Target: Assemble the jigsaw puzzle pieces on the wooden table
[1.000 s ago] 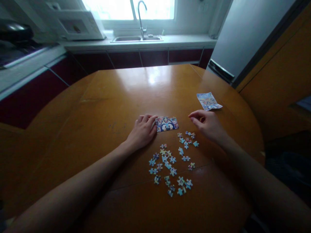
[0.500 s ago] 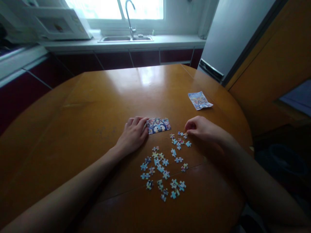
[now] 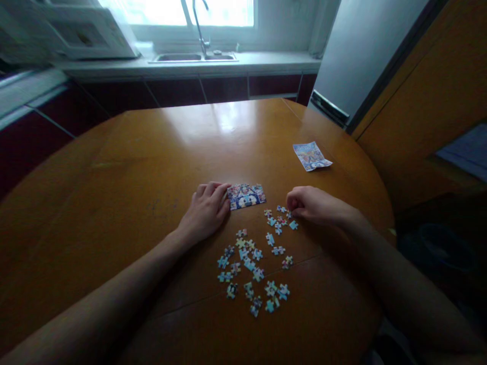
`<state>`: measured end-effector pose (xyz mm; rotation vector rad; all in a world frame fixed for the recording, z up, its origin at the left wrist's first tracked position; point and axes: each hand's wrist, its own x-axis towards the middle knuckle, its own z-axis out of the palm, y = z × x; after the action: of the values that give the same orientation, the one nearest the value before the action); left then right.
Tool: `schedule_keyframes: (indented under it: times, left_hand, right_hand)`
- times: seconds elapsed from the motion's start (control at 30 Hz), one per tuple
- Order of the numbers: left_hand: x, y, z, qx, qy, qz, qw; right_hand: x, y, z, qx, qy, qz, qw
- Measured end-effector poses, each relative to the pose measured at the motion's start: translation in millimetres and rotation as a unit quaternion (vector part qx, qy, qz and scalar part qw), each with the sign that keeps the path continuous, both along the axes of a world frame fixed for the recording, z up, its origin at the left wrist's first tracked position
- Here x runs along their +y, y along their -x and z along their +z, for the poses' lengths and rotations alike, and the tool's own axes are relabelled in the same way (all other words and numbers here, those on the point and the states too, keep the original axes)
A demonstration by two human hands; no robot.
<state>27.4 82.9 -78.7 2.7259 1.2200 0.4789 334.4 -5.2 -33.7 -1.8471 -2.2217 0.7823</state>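
Note:
A partly joined jigsaw puzzle (image 3: 246, 196) with a blue and white cartoon face lies on the wooden table. My left hand (image 3: 207, 210) rests palm down at its left edge, thumb and forefinger apart and touching that side. To the right of the puzzle, my right hand (image 3: 310, 204) is closed, its fingertips low over a small jigsaw piece (image 3: 289, 215) that they partly cover. Whatever is between those fingertips is hidden. Several loose pieces (image 3: 279, 229) lie close by, and a larger scatter of pieces (image 3: 249, 264) spreads nearer to me.
A creased picture sheet (image 3: 312, 156) lies at the right of the round wooden table (image 3: 171, 152). Beyond the table are a counter with a sink (image 3: 178, 57) and tap, a white microwave (image 3: 81, 35), and a fridge (image 3: 365, 50) at the right.
My right hand has lowered slightly toward me, its fingertips now covering more of one loose piece. My left hand and the joined puzzle stay put; the view has shifted a little.

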Motion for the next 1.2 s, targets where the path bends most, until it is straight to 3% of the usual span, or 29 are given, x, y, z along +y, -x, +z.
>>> schedule_keyframes:
  times: [0.23,0.47,0.7,0.9,1.03,1.2]
  left_hand:
    - [2.1,1.3,-3.2,-0.003,-0.001,0.000,1.000]
    - [-0.8,1.0,-1.5,0.001,0.000,0.004,1.000]
    - [-2.6,0.8,-0.1,-0.002,0.000,0.003,1.000]
    - [-2.9,1.3,0.5,0.004,0.000,0.005,1.000]
    - [-3.6,0.6,0.4,0.005,-0.001,0.005,1.000]
    - [-4.0,0.4,0.2,0.000,0.001,0.005,1.000]
  right_hand:
    - [0.9,-6.0,3.0,0.028,0.024,0.004,0.999]
    - [-6.2,5.9,2.6,-0.028,0.006,-0.011,1.000]
    - [-5.9,6.3,-1.8,0.032,0.001,0.025,0.999]
    - [4.1,0.3,-8.0,0.136,-0.011,0.000,0.991]
    - [10.0,-7.3,-8.8,0.127,-0.025,-0.017,0.991]
    - [9.1,-14.3,-6.7,0.117,0.006,0.004,0.993]
